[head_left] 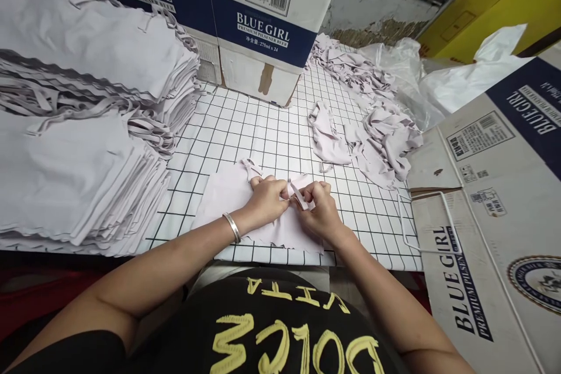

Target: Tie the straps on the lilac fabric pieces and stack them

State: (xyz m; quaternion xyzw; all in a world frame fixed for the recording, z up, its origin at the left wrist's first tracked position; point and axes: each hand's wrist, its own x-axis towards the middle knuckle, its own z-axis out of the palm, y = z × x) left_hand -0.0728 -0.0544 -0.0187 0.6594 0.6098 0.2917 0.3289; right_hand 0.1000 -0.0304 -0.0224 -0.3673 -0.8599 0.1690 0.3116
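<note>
A pale pink fabric garment with thin straps lies flat on the gridded tabletop in front of me. My left hand, a silver bangle on its wrist, is closed on the garment's upper edge, thumb and fingers pinched together. Close beside it, my right hand pinches the same edge, where a narrow fabric strap stands up between the two hands. The fingertips nearly meet, and the exact spot they grip is partly hidden.
Tall stacks of folded pale garments fill the left side. Crumpled fabric pieces lie at the right and back. A beer carton stands at the back, another carton at the right, near a white wire frame and plastic bags.
</note>
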